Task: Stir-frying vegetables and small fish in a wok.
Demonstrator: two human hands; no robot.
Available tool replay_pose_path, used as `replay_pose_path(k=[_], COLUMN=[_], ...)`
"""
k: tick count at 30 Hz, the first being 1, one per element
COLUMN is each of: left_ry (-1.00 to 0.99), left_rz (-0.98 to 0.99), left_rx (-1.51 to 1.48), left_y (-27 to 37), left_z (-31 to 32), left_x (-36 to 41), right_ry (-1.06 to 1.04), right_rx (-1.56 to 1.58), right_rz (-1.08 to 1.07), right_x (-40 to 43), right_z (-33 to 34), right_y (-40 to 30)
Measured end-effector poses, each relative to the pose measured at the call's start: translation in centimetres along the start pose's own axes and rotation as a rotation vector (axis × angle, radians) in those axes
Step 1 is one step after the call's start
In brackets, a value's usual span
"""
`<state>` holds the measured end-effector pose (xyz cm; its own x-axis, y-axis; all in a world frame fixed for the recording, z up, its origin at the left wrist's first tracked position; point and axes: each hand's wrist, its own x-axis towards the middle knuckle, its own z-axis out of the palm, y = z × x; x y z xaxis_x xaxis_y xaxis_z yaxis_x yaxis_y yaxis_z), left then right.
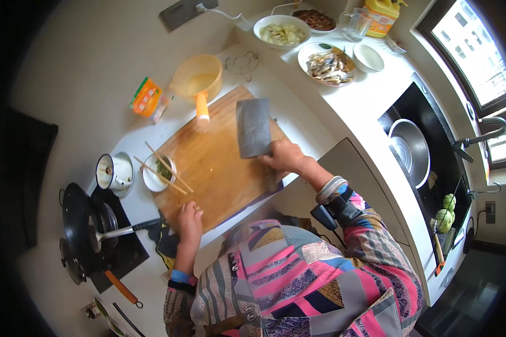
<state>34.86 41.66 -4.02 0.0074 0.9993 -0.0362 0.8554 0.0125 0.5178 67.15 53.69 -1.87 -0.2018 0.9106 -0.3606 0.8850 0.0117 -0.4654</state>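
My right hand (287, 156) grips a Chinese cleaver (253, 128) at the blade's base, its broad grey blade over the right part of the wooden cutting board (219, 164). The handle is largely hidden. My left hand (190, 221) rests at the board's near left edge with its fingers curled; whether something small is in them is unclear. Just beyond it, a pair of wooden chopsticks (164, 172) lies across a white bowl (154, 179) holding chopped greens (163, 169). A yellow plastic ladle (196, 78) stands behind the board, its handle reaching over the board's edge.
On the left, a black wok (78, 223) with a spatula (114, 233) sits by the hob. An enamel mug (114, 172) and orange packet (146, 99) stand near the wall. Dishes of fish (329, 67) and cabbage (282, 33) sit back right. Right is a sink with a steel basin (411, 151).
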Motion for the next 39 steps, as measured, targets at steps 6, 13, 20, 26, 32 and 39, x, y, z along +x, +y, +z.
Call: replay_pose_path(k=[6, 13, 20, 26, 32, 39], left_ry=[0.038, 0.049, 0.077, 0.290, 0.691, 0.860], left_rz=[0.052, 0.084, 0.291, 0.225, 0.124, 0.047], left_rx=[0.133, 0.149, 0.108, -0.062, -0.061, 0.021], left_y=[-0.5, -1.1, -0.8, 4.8, 2.9, -10.6], left_z=[1.3, 1.2, 3.5, -3.6, -14.1, -34.6], left_x=[0.4, -1.2, -1.3, -2.8, -4.2, -3.9], right_ry=[0.295, 0.905, 0.616, 0.609, 0.720, 0.593], right_rx=[0.373, 1.362, 1.190, 1.053, 1.031, 1.005], right_rz=[0.013, 0.339, 0.087, 0.083, 0.006, -0.340], right_x=[1.3, 3.4, 4.1, 5.6, 2.7, -0.2], right_z=[-2.2, -10.4, -13.7, -12.9, -12.0, -11.4], right_y=[3.7, 15.2, 21.3, 20.7, 17.6, 0.5])
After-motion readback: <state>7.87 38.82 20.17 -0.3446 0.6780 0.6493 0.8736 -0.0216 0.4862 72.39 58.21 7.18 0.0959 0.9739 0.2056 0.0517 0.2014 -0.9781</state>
